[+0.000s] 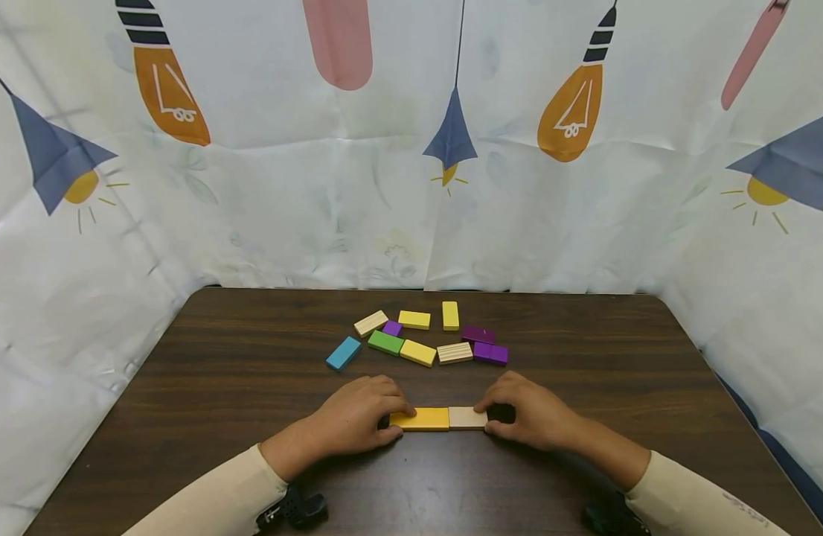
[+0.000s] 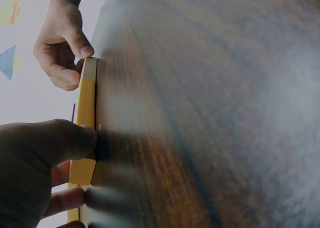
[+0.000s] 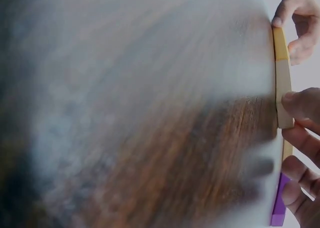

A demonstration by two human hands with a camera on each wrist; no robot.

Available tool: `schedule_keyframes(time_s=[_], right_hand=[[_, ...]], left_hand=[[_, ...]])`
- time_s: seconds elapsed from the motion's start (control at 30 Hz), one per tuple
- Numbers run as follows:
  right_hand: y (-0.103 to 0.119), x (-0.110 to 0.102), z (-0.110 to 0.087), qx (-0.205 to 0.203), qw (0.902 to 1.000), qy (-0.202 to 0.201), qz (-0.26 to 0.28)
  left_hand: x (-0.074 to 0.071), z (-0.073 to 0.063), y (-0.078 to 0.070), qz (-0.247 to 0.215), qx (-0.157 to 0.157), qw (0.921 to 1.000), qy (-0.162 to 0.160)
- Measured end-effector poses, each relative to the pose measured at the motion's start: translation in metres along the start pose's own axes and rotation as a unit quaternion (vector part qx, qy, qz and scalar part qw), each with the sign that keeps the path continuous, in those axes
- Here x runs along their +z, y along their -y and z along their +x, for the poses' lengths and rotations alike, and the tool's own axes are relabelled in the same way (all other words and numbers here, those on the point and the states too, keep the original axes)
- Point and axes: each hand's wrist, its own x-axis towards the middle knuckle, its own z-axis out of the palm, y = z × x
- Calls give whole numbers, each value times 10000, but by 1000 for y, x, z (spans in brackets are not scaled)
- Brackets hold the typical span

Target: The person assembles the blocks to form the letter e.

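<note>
On the dark wooden table (image 1: 251,402), a yellow-orange block (image 1: 425,420) and a pale wood block (image 1: 466,418) lie end to end, touching in a straight row. My left hand (image 1: 361,417) pinches the left end of the yellow-orange block between thumb and fingers. The pale block's right end is pinched by my right hand (image 1: 535,413). In the left wrist view the left thumb (image 2: 75,140) presses the near side of the yellow-orange block. In the right wrist view the right thumb (image 3: 300,104) lies against the pale block.
Beyond the hands several loose blocks lie scattered: a blue block (image 1: 344,353), a green block (image 1: 386,342), yellow blocks (image 1: 418,353), wood-coloured blocks (image 1: 455,353) and purple blocks (image 1: 490,353). A white curtain (image 1: 284,208) printed with lamps hangs behind the table's far edge.
</note>
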Motion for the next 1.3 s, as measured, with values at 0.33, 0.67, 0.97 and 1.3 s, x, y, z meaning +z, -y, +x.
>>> schedule_keyframes(time_s=[0.33,0.67,0.97,1.3], right_hand=[[4,2,8,29,10000,11,-23],[6,5,20,64,10000,8,-72],[7,5,22,71,9999,54,-67],[7,6,22,6,9999,-10,-106]], left_hand=[[-1,-2,6,-42,-200,9998,25],[-4,-5,12,-128,-548,9984,79],[-6,-7,14,-125,-628,9979,82],[-5,-8,14,-134,-643,9978,32]])
